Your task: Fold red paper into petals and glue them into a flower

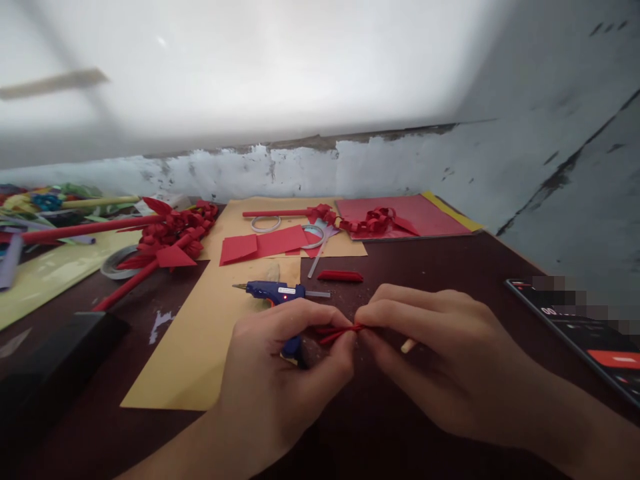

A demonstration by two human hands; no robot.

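Well, left hand (287, 373): pinches the red paper piece (330, 337), lower centre of the frame.
Right hand (440, 360): pinches its other end, apparently; partly hidden.
Paper grip: best light and even.
Glue gun (273, 291): behind left hand; avoid its nozzle (241, 287).

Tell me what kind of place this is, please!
It looks like a craft table, maybe in a home or small workshop. There's a blue glue gun, flat red paper and frilly red paper flowers on long stems.
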